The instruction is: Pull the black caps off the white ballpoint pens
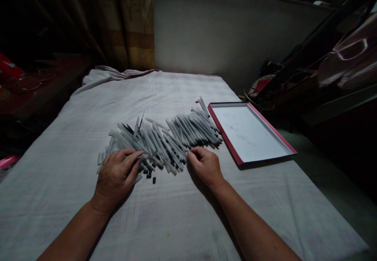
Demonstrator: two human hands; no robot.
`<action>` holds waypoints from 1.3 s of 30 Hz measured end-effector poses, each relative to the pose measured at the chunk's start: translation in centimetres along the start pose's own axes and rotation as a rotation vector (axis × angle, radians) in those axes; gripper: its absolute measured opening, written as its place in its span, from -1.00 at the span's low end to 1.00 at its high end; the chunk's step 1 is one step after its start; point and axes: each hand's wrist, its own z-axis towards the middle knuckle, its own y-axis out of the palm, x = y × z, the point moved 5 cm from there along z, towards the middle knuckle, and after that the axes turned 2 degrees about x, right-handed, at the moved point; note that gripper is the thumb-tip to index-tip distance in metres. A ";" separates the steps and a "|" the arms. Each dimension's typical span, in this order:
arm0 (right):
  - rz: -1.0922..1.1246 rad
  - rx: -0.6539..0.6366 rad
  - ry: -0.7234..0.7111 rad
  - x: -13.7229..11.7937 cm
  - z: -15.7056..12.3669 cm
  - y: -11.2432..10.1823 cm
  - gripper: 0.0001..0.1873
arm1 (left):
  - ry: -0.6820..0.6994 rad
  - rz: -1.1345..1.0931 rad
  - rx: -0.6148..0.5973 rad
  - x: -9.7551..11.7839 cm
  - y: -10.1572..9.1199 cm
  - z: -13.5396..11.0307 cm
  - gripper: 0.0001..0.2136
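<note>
A heap of translucent grey pen barrels (154, 139), several with dark ends, lies on the cloth-covered table. My left hand (116, 174) is over the heap's near left side, thumb and fingers drawn together; what they pinch, if anything, is too small to make out. At the heap's right edge, my right hand (206, 165) has thumb and forefinger pinched at the near end of a slim pen (175, 140). Small black caps or plugs (149, 173) lie loose between my hands. Further right, more pens (191, 129) lie side by side in a row.
A shallow box lid (250, 133) with red sides and a white inside lies right of the pens. A tiny red piece (197, 102) is behind the row. Curtains (134, 25) and a wall (206, 33) stand beyond the table (165, 88). A dark red side table (44, 80) is at left.
</note>
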 end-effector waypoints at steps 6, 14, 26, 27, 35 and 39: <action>0.391 0.053 0.142 0.4 0.4 -1.4 -0.71 | -0.008 -0.008 0.010 0.0 -0.2 0.0 -0.79; 0.573 -0.341 0.062 -2.7 -1.8 -0.1 -0.81 | 0.054 -0.068 0.067 1.3 -1.3 0.4 -0.59; 0.695 -0.310 0.165 -1.5 -1.4 0.4 -0.75 | 0.152 -0.209 -0.015 2.3 -0.8 0.2 -0.91; 0.695 -0.310 0.164 -1.4 -1.4 0.4 -0.75 | 0.150 -0.210 -0.021 2.3 -0.8 0.3 -0.91; 0.645 -0.249 0.067 -1.3 -1.6 0.2 -0.85 | 0.154 -0.185 -0.083 2.3 -0.6 0.4 -0.78; 0.551 -0.159 -0.068 -1.5 -1.5 -0.4 -0.85 | 0.142 -0.192 -0.104 2.3 -0.4 0.4 -0.75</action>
